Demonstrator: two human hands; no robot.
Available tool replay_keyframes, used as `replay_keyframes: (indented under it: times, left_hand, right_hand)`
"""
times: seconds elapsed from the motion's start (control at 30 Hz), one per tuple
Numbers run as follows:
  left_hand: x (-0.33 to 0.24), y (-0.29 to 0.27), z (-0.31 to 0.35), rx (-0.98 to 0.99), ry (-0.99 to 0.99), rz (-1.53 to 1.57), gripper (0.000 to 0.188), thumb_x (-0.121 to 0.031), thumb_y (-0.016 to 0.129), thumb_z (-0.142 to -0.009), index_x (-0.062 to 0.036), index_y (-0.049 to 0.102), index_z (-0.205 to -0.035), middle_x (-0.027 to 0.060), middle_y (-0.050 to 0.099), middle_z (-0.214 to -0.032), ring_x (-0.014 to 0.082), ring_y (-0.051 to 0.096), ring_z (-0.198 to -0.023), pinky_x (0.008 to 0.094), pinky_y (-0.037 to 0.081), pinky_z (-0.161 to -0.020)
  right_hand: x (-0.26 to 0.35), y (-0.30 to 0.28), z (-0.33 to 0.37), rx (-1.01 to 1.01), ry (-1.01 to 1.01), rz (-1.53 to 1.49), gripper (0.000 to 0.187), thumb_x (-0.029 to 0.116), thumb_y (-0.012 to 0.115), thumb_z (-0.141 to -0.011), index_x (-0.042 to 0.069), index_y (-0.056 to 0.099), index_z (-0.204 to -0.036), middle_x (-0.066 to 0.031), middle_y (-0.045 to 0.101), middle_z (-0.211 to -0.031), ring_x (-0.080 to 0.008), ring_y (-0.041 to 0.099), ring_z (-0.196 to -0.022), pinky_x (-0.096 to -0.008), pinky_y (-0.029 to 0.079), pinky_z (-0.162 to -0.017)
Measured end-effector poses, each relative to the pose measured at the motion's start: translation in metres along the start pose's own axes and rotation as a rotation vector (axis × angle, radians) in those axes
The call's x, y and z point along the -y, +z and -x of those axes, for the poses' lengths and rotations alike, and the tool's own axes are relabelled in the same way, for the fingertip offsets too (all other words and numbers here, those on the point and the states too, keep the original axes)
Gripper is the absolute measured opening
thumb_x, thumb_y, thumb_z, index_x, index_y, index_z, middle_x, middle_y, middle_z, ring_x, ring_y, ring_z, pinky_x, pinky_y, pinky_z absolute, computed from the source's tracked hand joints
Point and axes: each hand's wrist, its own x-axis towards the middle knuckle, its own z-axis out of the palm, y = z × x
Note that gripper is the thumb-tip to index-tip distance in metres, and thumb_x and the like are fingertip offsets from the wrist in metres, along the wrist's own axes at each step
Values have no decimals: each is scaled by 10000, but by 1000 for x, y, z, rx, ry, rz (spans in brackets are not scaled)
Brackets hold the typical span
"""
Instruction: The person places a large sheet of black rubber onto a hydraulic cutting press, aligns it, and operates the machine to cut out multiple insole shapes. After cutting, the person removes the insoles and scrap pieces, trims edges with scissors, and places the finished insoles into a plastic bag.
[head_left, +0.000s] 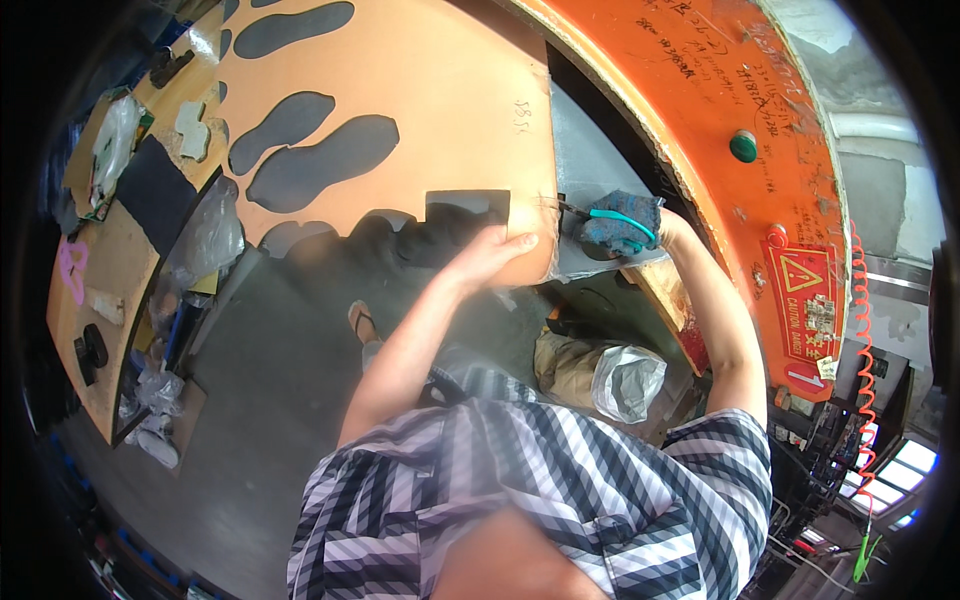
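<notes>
L hand (pixel 490 255) grips edge of orange cut-out sheet (pixel 470 100); R hand (pixel 622 225), gloved, clasps teal-handled tool (pixel 606 214) at sheet's R edge.

Smooth, matt tan sheet (pixel 465 95) at the left fingers (pixel 520 243); right of them, rough knitted-cloth glove (pixel 612 230), smooth plastic teal handle (pixel 622 216).

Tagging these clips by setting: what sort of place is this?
Probably a factory workshop, perhaps a footwear one: there is a tan sheet with sole-shaped cut-outs, and beside it a big orange machine housing bearing a warning sign.
</notes>
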Motion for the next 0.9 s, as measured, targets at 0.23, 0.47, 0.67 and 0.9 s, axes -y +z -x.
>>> replay_keyframes:
  times: [0.23,0.47,0.67,0.9]
  left_hand:
    - [2,-2,3,54,21,60,311,-216,545,-917,-8,567,-1149,28,621,-1036,92,585,-904,251,477,-794]
    - [-6,-7,-1,176,-65,-52,307,-224,565,-914,-18,582,-1140,5,625,-1014,56,580,-874,220,477,-765]
    - [-7,-11,1,126,-83,-97,320,-253,601,-884,-2,609,-1082,14,636,-973,68,586,-846,219,476,-754]
    - [-2,2,5,327,-179,-156,321,-272,633,-855,5,643,-1018,57,641,-962,111,602,-798,251,483,-718]
  right_hand:
    - [-17,3,-1,-7,-88,66,519,118,661,-719,80,544,-1224,-66,582,-1184,-184,543,-1069,-316,449,-900]
    - [-23,2,-21,-86,-382,196,348,151,629,-783,78,614,-1123,-22,643,-1028,-109,588,-868,-268,492,-734]
    - [2,6,-24,-19,58,-435,233,173,594,-845,79,656,-1049,-11,635,-839,-27,530,-647,-199,414,-493]
    - [0,19,-42,-255,-176,284,406,204,693,-731,75,597,-1104,-47,635,-957,-118,573,-754,-264,464,-597]
